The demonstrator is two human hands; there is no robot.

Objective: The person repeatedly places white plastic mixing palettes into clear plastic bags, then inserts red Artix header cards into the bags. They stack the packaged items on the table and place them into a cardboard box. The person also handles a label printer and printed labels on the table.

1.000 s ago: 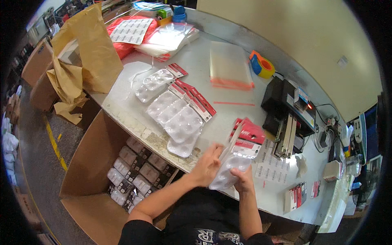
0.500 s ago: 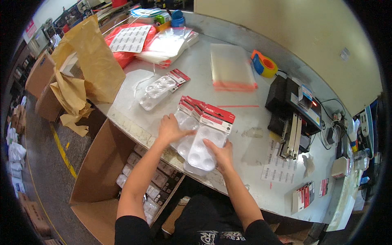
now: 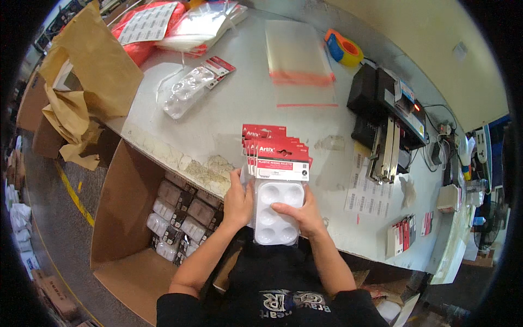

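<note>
Apparently squaring palette packs (image 3: 278, 189) over near edge of bench (image 3: 239, 82), gripping sides with half-curled left hand (image 3: 238, 203) and right hand (image 3: 306, 216); next, needs staggered cards (image 3: 282, 156) levelled.

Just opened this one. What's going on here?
A person holds a stack of bagged white plastic trays with red cards at the near edge of a table. The left hand grips its left side; the right hand holds its right side, thumb across the top tray. At least one similar pack lies farther off to the left, and an open cardboard box of packages sits below.
</note>
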